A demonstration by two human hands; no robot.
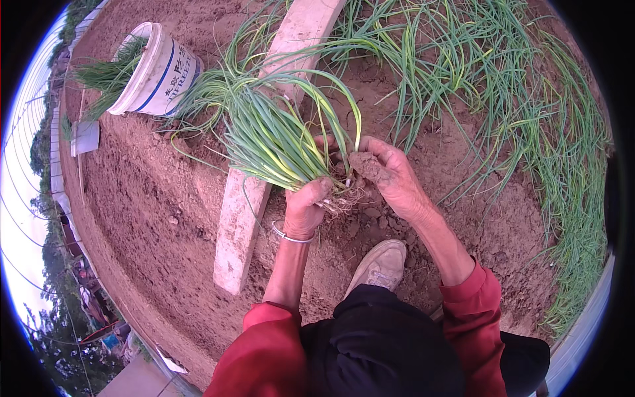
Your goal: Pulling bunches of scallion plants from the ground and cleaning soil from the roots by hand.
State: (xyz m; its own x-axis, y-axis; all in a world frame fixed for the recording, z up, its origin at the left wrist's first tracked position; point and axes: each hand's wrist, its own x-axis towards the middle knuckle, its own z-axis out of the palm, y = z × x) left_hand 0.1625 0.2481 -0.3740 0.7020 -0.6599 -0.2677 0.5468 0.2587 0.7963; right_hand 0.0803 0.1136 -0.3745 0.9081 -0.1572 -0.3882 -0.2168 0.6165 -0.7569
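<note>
My left hand [305, 203] is closed around the base of a thick bunch of green onion seedlings [278, 139]. Their leaves fan up and to the left, and tangled roots [340, 202] with soil stick out beside my thumb. At the right edge of the bunch, my right hand [397, 176] pinches a few stalks [358, 126] near their white bases. Dirt cakes the thumb of that hand. Leaves hide some of its fingertips. Under the bunch, a pale, soil-stained board [240, 233] lies slantwise on bare soil.
A white plastic bucket [158, 79] bearing writing lies tipped at upper left, with more green plants [111, 82] at its mouth. Beyond it is a smaller white container [85, 138]. Long green onion plants [496, 79] sprawl over the soil on the right. My shoe [382, 268] is below my hands.
</note>
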